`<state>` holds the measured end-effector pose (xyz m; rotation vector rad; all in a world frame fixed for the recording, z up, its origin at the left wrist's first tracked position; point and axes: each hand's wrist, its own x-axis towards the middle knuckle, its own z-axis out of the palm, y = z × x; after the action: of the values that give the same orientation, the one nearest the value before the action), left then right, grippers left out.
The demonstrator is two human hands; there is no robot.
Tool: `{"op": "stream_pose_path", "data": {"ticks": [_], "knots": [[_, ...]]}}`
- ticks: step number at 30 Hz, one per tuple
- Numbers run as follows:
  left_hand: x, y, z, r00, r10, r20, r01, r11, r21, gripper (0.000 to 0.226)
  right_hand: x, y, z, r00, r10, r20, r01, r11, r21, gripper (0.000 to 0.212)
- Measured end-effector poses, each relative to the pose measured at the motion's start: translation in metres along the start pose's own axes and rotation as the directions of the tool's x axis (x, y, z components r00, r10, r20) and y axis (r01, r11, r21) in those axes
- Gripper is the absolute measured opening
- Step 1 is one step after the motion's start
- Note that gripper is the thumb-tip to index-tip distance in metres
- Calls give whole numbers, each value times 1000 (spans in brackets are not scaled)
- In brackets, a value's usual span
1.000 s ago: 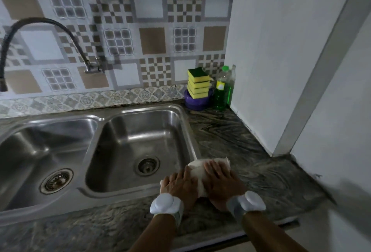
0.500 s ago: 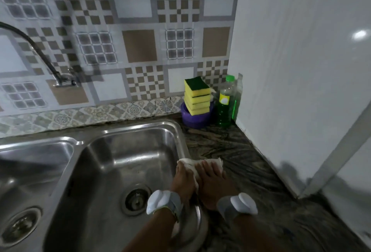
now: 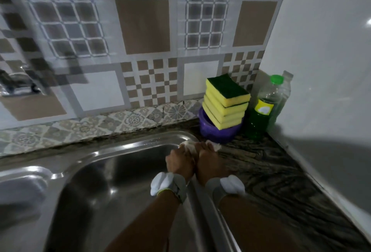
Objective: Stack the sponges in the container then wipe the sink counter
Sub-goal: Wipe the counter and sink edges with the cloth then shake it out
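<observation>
My left hand (image 3: 180, 161) and right hand (image 3: 209, 162) side by side, fingers extended, pressing white cloth (image 3: 189, 146) onto tabletop (image 3: 261, 171) at sink (image 3: 128, 141) rim. Four sponges (image 3: 226, 104) stacked in purple container (image 3: 215, 132), just beyond cloth.

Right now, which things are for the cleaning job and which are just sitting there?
For the job: sponges, purple container, cloth, counter, left hand, right hand.
Just sitting there: green bottle, tap.
</observation>
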<state>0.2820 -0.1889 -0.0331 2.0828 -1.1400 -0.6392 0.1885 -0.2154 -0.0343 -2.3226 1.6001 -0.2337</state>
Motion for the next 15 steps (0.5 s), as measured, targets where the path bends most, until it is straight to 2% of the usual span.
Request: {"op": "stream_pose_path", "data": {"ticks": [2,4,5,6,8,9,12,15], "knots": [[8,0,-16,991,109,-82,-114,991,-66,23,4,-7,-2,998,16,-58,-14,999,42,36],[26,5,-34,935,299,-188,-331,929,-165,22,9,-18,-2,974,42,-222,-9,989,148,38],[38,5,-40,890,397,-223,-433,890,-142,22,11,-24,0,951,64,-304,-13,986,167,42],[51,4,-46,856,475,-206,-492,870,-36,29,13,-30,3,935,69,-347,-24,991,132,49],[70,0,-48,854,518,-50,-483,824,297,55,17,-36,11,955,2,-297,-19,998,-55,60],[76,-5,-47,862,506,27,-473,783,404,61,20,-36,18,969,-25,-245,-3,994,-113,59],[85,-23,-44,835,478,273,-549,689,473,59,30,-35,35,987,-54,-152,37,992,-117,52],[92,-33,-51,805,508,306,-592,652,473,56,37,-43,49,977,-94,-189,52,974,-219,45]]}}
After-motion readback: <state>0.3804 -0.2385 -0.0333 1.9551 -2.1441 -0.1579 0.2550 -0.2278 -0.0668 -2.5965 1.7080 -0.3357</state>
